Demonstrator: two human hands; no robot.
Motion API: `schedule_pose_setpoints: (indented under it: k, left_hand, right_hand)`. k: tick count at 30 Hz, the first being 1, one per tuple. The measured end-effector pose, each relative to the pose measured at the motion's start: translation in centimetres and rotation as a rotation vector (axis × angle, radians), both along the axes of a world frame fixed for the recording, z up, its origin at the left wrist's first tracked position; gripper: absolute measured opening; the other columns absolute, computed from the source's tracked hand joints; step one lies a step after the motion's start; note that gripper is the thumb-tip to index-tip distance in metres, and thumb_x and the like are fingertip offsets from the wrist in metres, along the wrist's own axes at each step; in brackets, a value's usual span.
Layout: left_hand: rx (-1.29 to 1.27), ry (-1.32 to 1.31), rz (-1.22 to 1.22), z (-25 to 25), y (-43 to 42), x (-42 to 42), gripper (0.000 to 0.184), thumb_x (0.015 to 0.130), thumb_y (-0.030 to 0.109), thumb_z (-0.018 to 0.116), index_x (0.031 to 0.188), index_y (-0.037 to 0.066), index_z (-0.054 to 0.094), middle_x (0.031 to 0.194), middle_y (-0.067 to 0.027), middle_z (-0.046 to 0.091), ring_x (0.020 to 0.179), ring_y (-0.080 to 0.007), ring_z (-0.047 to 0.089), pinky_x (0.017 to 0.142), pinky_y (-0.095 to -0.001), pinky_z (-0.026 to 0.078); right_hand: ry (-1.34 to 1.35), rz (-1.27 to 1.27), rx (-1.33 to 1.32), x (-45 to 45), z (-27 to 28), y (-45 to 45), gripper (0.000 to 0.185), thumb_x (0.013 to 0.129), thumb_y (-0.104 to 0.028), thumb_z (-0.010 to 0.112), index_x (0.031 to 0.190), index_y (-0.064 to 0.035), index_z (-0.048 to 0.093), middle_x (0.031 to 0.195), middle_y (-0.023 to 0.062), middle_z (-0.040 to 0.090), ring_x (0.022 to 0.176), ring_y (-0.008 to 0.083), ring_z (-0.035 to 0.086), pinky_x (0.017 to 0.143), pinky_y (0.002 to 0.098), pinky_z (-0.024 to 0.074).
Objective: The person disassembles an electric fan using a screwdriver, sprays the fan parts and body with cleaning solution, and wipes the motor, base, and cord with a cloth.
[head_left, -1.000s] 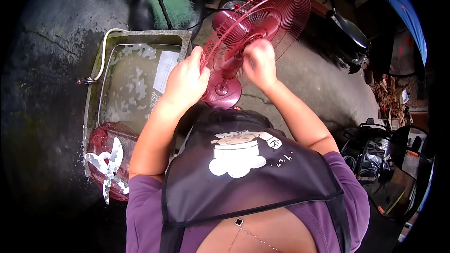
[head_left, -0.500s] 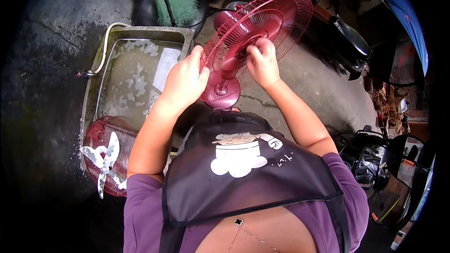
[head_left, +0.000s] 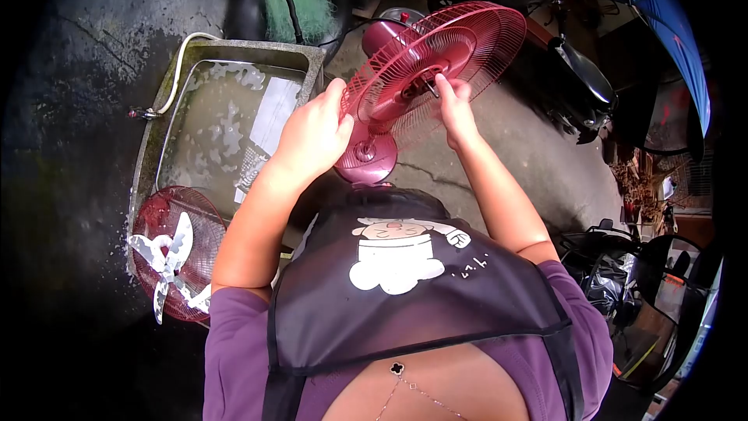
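A red pedestal fan [head_left: 460, 39] stands ahead of me, its wire back grille facing me and no blades on it. My left hand [head_left: 315, 129] is closed on the left rim of the back grille [head_left: 499, 66]. At the hub, my right hand [head_left: 454, 105] has its fingers pinched together by the end of the motor shaft [head_left: 430, 88]; whatever lies between the fingertips is hidden. The fan's round base [head_left: 370, 165] is on the floor below the grille.
To the left is a stone basin [head_left: 310, 58] of cloudy water, with a white hose [head_left: 178, 70] over its edge. A loose red grille [head_left: 204, 226] and white-flecked fan blades [head_left: 173, 253] rest at its near corner. A motorbike seat [head_left: 584, 74] is at the right.
My right hand has drawn back slightly to the right from the hub, and its fingers show more clearly. My left hand keeps its hold on the rim. The view has shifted a little.
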State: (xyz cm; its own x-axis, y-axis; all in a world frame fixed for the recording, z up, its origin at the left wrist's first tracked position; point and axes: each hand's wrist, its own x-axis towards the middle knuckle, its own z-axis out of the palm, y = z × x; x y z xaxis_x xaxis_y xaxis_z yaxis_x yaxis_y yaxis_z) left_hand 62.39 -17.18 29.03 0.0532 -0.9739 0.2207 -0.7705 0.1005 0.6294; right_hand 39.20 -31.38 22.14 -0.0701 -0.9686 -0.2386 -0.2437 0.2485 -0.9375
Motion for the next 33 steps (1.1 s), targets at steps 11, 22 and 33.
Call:
schedule_pose_setpoints:
  k: [11,22,33]
  left_hand:
    - [-0.029,-0.02,0.047,0.2,0.2,0.8,0.033,0.089,0.011,0.055,0.12,0.001,0.049,0.092,-0.0264,0.065,0.088,-0.0468,0.062,0.077,-0.0526,0.049]
    - [-0.011,-0.003,0.02,0.2,0.5,0.7,0.032,0.089,0.011,0.054,0.118,-0.001,0.049,0.092,-0.0274,0.065,0.088,-0.0481,0.062,0.077,-0.0536,0.049]
    - [-0.017,0.058,0.008,-2.1,0.6,0.9,0.035,0.088,0.014,0.058,0.118,0.0,0.05,0.1,-0.0266,0.066,0.091,-0.047,0.063,0.079,-0.0518,0.051]
  right_hand:
    - [0.567,0.598,-1.25,-0.7,-2.1,1.7,0.053,0.072,0.0,0.072,0.121,-0.0049,0.051,0.112,0.0203,0.051,0.1,0.0366,0.057,0.085,0.0395,0.0502]
    - [0.17,0.128,-0.647,0.5,-2.0,2.1,0.048,0.09,-0.016,0.071,0.123,-0.0035,0.04,0.118,0.0096,0.051,0.103,0.0166,0.055,0.085,0.0289,0.047]
    - [-0.467,0.169,0.114,-1.4,-3.3,-1.2,0.048,0.096,-0.037,0.066,0.126,-0.0029,0.05,0.108,0.0081,0.06,0.102,0.0265,0.064,0.094,0.0408,0.0522]
